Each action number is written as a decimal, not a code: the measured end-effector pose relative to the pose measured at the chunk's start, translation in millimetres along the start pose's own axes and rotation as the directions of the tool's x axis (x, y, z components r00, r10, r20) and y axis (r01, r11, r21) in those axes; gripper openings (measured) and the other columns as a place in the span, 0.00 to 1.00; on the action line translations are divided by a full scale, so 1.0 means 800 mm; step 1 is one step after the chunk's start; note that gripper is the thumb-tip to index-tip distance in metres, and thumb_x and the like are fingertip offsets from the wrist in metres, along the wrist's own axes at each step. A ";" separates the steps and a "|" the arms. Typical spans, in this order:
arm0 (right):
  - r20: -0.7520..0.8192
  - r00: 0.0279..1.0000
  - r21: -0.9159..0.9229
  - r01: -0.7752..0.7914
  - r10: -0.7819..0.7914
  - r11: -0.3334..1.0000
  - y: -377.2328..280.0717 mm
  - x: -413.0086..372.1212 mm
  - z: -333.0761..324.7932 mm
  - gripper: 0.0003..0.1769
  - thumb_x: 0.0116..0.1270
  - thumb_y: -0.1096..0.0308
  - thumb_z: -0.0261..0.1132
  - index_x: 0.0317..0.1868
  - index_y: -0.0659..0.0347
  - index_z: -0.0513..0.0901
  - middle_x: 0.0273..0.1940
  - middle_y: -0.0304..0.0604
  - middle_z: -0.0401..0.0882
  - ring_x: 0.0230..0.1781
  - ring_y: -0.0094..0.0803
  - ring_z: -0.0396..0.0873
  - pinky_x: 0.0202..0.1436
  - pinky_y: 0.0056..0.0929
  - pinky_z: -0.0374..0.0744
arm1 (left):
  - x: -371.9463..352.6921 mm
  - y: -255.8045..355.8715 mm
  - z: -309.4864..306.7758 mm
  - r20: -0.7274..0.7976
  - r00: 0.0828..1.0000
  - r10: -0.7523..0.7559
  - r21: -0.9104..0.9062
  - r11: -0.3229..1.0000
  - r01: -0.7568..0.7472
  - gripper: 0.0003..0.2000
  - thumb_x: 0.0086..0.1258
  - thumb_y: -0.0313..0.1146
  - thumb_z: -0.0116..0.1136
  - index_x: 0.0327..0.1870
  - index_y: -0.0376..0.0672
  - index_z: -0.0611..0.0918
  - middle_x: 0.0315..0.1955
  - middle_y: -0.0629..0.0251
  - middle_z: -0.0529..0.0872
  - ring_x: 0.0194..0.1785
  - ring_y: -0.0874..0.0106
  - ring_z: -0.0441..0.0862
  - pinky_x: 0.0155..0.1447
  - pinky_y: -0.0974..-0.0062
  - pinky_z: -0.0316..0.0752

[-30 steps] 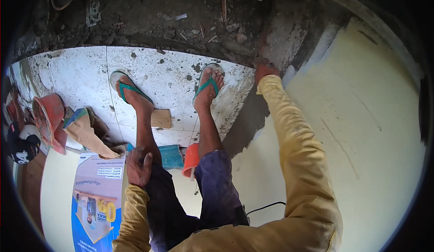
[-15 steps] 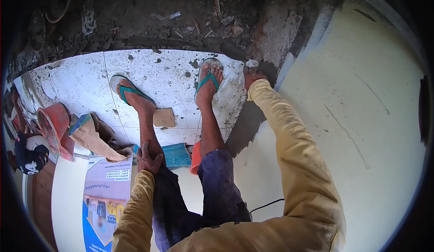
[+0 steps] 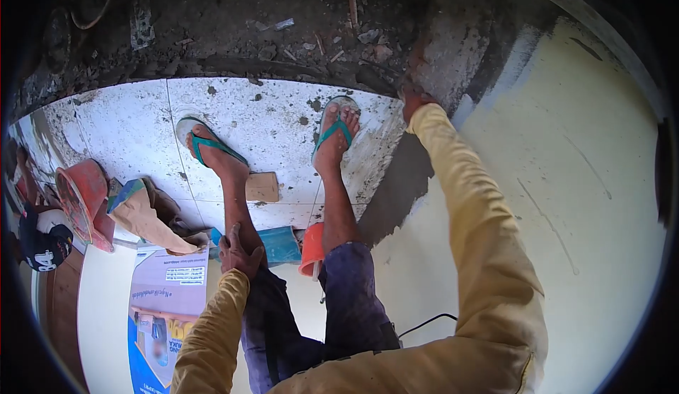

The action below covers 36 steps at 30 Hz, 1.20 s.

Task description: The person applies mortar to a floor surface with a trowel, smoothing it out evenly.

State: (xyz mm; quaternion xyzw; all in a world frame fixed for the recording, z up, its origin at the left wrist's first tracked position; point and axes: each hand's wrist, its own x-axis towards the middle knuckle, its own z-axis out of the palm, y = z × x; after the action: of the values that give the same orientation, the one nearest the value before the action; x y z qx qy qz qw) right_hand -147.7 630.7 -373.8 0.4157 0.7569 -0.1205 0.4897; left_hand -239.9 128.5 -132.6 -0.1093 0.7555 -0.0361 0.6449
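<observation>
My left hand (image 3: 239, 254) rests on my left leg just below the knee, fingers loosely apart and holding nothing. Reaching forward, my right hand (image 3: 416, 104) is at the far right corner of the white floor tiles (image 3: 276, 122), beside the base of the wall. Its fingers are curled and partly in shadow, so I cannot make out what is in them. Wet-looking grey mortar (image 3: 396, 192) covers a band of the lower wall, close to that hand. Green-strapped flip-flops (image 3: 332, 129) are on my feet, standing on the mortar-spattered tiles.
Dark rubble-strewn ground (image 3: 247, 26) lies beyond the tile edge. A brown block (image 3: 262, 187) sits between my feet. To the left are a red bucket (image 3: 83, 196), a torn paper sack (image 3: 152, 217) and a person in a dark cap (image 3: 44, 238). A pale wall (image 3: 523, 182) rises on the right.
My right hand has moved slightly away from me along the wall base and to the right in view. The white lump beside its fingers no longer shows. My left hand stays on the leg.
</observation>
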 end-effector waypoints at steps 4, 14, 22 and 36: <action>-0.090 0.982 0.218 -0.146 0.168 0.965 -0.075 -0.002 0.010 0.31 0.70 0.45 0.53 0.67 0.52 0.71 0.69 0.58 0.67 0.66 0.52 0.71 0.70 0.45 0.68 | 0.002 -0.004 -0.002 0.008 1.000 0.019 -0.016 1.000 -0.019 0.46 0.54 0.44 0.71 0.75 0.62 0.57 0.70 0.37 0.54 0.68 0.36 0.62 0.70 0.48 0.63; 0.284 0.925 -0.202 0.315 -0.253 0.927 -0.015 -0.016 0.040 0.39 0.64 0.59 0.62 0.75 0.44 0.59 0.75 0.54 0.54 0.67 0.57 0.68 0.71 0.47 0.68 | 0.000 0.006 -0.008 -0.040 0.998 0.045 0.045 0.998 -0.043 0.45 0.54 0.43 0.71 0.73 0.53 0.60 0.63 0.38 0.66 0.65 0.43 0.68 0.69 0.53 0.66; 0.380 0.895 -0.228 0.335 -0.234 0.914 -0.009 -0.049 0.003 0.41 0.62 0.65 0.63 0.76 0.43 0.58 0.77 0.48 0.50 0.70 0.54 0.65 0.73 0.45 0.65 | 0.007 -0.001 -0.022 0.027 0.999 0.046 -0.034 0.998 -0.045 0.43 0.56 0.46 0.70 0.73 0.52 0.61 0.67 0.40 0.61 0.65 0.43 0.69 0.70 0.55 0.66; 0.174 0.913 -0.205 0.401 -0.370 0.893 -0.005 -0.033 -0.071 0.32 0.62 0.64 0.60 0.69 0.54 0.67 0.70 0.57 0.62 0.69 0.56 0.65 0.72 0.46 0.66 | -0.044 0.011 -0.122 -0.405 0.814 0.417 -0.313 0.773 -0.552 0.21 0.67 0.40 0.64 0.57 0.41 0.77 0.50 0.52 0.81 0.54 0.55 0.80 0.58 0.63 0.74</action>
State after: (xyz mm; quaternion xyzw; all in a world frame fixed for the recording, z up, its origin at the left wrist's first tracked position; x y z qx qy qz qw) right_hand -182.9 648.2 -324.7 0.1869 0.7996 -0.1512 0.5503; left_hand -332.1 136.1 -84.3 -0.0361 0.8396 0.2783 0.4651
